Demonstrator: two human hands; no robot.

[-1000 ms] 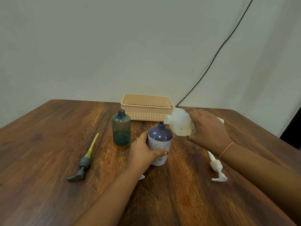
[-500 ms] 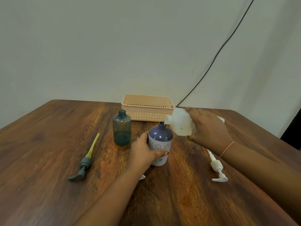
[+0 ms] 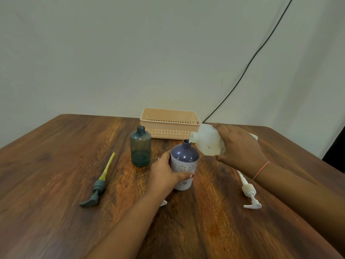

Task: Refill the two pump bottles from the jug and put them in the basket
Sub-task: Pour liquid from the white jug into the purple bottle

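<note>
Behind the wooden desk (image 3: 56, 165) hangs a pale cloth with one black cable (image 3: 248, 68). On the desk, the left hand (image 3: 164, 176) wraps the purple bottle (image 3: 184, 161), probably to keep it steady, and the right hand (image 3: 240, 146) holds the jug (image 3: 209, 141) tilted, its spout just over the open neck, for pouring. I count two bottles: the green bottle (image 3: 141, 146) stands open to the left. Two pumps lie apart: a grey pump (image 3: 99, 184) left, a white pump (image 3: 249, 191) right. One basket (image 3: 168, 126) waits at the far side.
</note>
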